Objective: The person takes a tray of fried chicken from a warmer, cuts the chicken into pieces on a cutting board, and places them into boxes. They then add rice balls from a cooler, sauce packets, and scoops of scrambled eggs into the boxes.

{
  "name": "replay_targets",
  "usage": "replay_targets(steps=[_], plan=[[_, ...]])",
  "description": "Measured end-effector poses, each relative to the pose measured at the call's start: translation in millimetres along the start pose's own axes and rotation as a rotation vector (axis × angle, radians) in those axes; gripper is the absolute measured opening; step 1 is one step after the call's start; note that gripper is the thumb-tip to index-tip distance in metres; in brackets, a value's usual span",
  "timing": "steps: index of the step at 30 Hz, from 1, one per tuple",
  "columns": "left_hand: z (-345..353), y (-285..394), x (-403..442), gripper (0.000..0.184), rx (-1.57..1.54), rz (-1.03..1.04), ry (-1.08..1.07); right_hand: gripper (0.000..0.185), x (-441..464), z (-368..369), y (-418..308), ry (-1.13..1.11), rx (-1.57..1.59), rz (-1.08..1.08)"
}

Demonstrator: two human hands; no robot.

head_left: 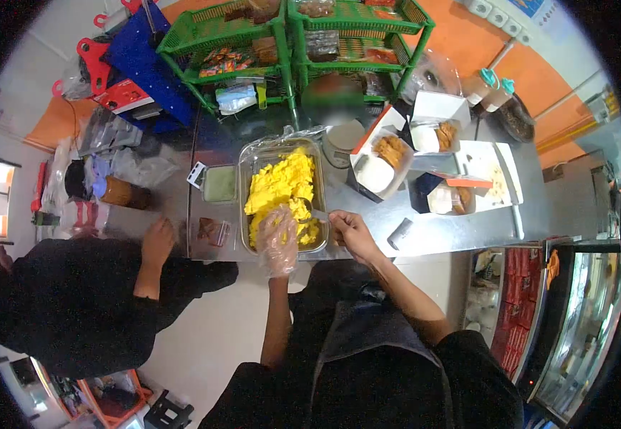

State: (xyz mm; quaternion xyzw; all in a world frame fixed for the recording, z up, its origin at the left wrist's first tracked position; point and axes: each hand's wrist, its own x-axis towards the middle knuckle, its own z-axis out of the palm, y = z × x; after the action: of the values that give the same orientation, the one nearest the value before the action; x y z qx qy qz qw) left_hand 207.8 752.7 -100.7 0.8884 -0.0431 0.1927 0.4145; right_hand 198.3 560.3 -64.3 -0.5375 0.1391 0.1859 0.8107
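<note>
A rectangular tray holds a heap of yellow scrambled egg, with clear plastic wrap pushed back at its far edge. My left hand, in a clear plastic glove, rests over the near part of the egg with its fingers stretched forward. At the tray's right edge, my bare right hand is closed around the handle of a metal spoon. The spoon's bowl lies in the egg, close to my gloved fingers.
Open boxes with rice and fried chicken stand to the right. Green racks line the back. A lidded container and a small packet sit left of the tray. A co-worker's hand is at the table's left edge.
</note>
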Motion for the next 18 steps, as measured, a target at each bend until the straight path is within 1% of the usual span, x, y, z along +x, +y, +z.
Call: replay_targets(steps=[2, 4, 5, 7, 8, 10, 11, 13, 14, 16, 17, 18], plan=[[-8.7, 5.7, 1.7, 0.025, -0.002, -0.007, -0.005, 0.023, 2.5, -1.9, 9.4, -0.022, 0.055, 0.022], [-17.5, 11.8, 1.2, 0.026, 0.009, 0.088, -0.008, 0.023, -0.3, -5.1, 9.9, -0.033, 0.100, 0.042], [-21.1, 12.2, 1.2, 0.026, 0.006, 0.087, -0.010, 0.023, -3.3, -6.7, 6.4, -0.039, 0.073, 0.038], [-27.8, 11.8, -1.2, 0.027, -0.211, -0.020, 0.062, 0.022, -16.1, -14.1, -2.7, -0.027, 0.041, 0.035], [-30.1, 10.7, -2.3, 0.027, -0.224, -0.020, 0.059, 0.022, -24.3, -18.2, -7.4, -0.029, 0.060, 0.026], [-37.3, 6.5, -4.6, 0.029, -0.312, -0.043, 0.134, 0.022, -44.7, -26.9, -19.6, -0.021, 0.076, 0.014], [-38.5, 1.5, -7.8, 0.029, -0.322, -0.044, 0.130, 0.022, -58.6, -34.6, -28.1, 0.040, 0.084, 0.028], [-37.8, -9.2, -14.8, 0.028, -0.189, -0.126, 0.173, 0.021, -79.6, -53.4, -41.9, 0.176, 0.083, 0.034], [-37.7, -10.2, -15.8, 0.028, -0.195, -0.129, 0.169, 0.021, -88.5, -68.6, -48.4, 0.159, 0.096, -0.008], [-38.0, -11.2, -18.1, 0.026, -0.282, -0.241, 0.201, 0.020, -91.5, -97.8, -53.4, 0.292, -0.022, -0.095], [-38.7, -11.1, -18.7, 0.025, -0.323, -0.298, 0.216, 0.020, -89.3, -110.9, -55.9, 0.314, -0.055, -0.151], [-39.0, -11.3, -18.5, 0.025, -0.323, -0.301, 0.213, 0.019, -84.3, -121.6, -58.3, 0.336, -0.087, -0.208]])
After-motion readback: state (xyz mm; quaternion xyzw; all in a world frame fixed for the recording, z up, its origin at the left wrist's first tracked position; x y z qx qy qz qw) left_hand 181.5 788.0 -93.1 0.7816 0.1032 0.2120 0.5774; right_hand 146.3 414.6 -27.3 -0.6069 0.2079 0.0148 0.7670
